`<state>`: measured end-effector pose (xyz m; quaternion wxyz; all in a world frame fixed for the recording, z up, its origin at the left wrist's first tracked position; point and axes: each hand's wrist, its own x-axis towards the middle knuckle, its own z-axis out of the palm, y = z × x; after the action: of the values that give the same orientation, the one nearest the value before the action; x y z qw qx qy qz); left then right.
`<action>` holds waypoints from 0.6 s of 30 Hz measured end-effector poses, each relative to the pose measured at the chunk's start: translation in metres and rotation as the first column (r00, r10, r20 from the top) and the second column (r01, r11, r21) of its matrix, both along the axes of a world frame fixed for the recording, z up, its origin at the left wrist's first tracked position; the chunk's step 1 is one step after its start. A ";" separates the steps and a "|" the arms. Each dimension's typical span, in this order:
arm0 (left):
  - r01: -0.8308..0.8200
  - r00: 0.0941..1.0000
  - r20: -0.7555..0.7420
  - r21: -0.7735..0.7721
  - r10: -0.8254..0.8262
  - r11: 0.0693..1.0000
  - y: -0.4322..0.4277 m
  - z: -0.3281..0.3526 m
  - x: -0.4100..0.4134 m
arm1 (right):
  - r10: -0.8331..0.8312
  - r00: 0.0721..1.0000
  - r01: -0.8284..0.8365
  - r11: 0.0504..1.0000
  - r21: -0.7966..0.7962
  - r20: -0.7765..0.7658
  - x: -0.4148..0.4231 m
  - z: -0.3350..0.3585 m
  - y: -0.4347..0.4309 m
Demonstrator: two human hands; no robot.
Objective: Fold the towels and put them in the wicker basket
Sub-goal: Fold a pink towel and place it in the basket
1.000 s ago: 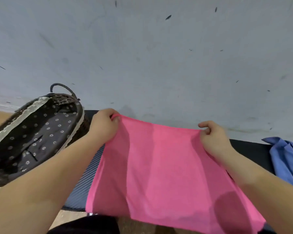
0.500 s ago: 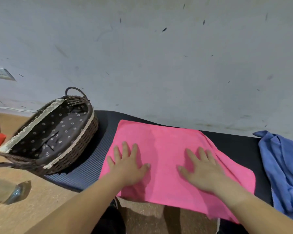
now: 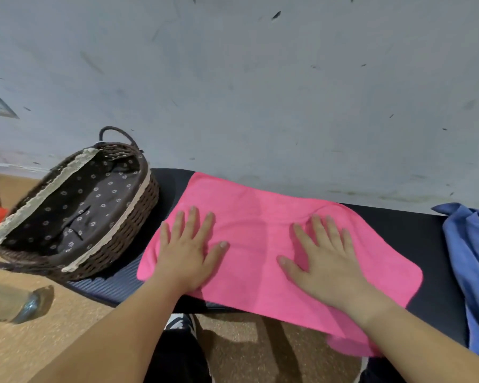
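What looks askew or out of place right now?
The pink towel lies skewed on the dark mat, its near corner drooping over the front edge. The wicker basket straddles the mat's left edge. Nothing looks damaged.

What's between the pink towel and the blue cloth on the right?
Only a bare strip of the dark mat, in the head view; the pink towel and blue cloth lie apart.

Pink towel is spread out flat on the dark mat, lower middle of the frame, near corner hanging off the edge. Brown wicker basket with a flowery liner sits just left of it. Blue cloth is bunched up at the right edge
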<state>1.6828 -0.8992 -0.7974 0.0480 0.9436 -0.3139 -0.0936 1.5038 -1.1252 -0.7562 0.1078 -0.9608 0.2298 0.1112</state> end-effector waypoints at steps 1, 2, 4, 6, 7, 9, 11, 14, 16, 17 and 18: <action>-0.001 1.000 0.009 -0.003 0.001 1.000 -0.001 0.002 -0.001 | -0.001 0.995 0.006 0.998 -0.055 0.101 -0.003 0.009 -0.007; 0.001 1.000 0.023 -0.003 -0.001 1.000 -0.003 0.004 -0.003 | -0.028 0.980 0.046 0.995 -0.088 0.198 -0.008 0.017 -0.016; 0.026 0.998 0.058 -0.025 -0.024 0.999 -0.016 0.012 -0.008 | -0.146 0.954 0.169 0.983 -0.069 0.262 -0.023 0.029 -0.041; 0.078 0.994 0.081 -0.068 -0.072 0.995 -0.039 0.021 -0.017 | -0.308 0.940 0.308 0.951 0.023 0.146 -0.043 0.035 -0.071; 0.111 0.991 0.084 -0.089 -0.104 0.990 -0.052 0.026 -0.023 | -0.365 0.928 0.362 0.931 0.049 0.070 -0.053 0.036 -0.085; 0.196 0.978 0.093 -0.127 -0.185 0.972 -0.079 0.032 -0.038 | -0.462 0.884 0.466 0.883 0.060 -0.067 -0.069 0.033 -0.109; 0.272 0.962 0.078 -0.149 -0.263 0.951 -0.106 0.034 -0.056 | -0.517 0.845 0.528 0.847 0.055 -0.137 -0.078 0.027 -0.122; 0.391 0.920 0.065 -0.190 -0.386 0.900 -0.145 0.035 -0.081 | -0.512 0.851 0.522 0.847 0.098 -0.115 -0.081 0.016 -0.127; 0.476 0.878 0.066 -0.218 -0.474 0.852 -0.166 0.032 -0.094 | -0.462 0.884 0.467 0.876 0.122 -0.069 -0.082 0.014 -0.126; 0.508 0.859 0.058 -0.228 -0.509 0.831 -0.175 0.030 -0.099 | -0.461 0.887 0.459 0.875 0.156 -0.023 -0.083 0.015 -0.127; 0.533 0.842 0.056 -0.238 -0.536 0.812 -0.182 0.028 -0.104 | -0.482 0.876 0.464 0.860 0.212 0.037 -0.084 0.018 -0.130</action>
<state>1.5789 -1.0810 -0.7691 0.1377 0.8036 -0.5748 -0.0704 1.4199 -1.2554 -0.7386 0.2361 -0.8635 0.4415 0.0606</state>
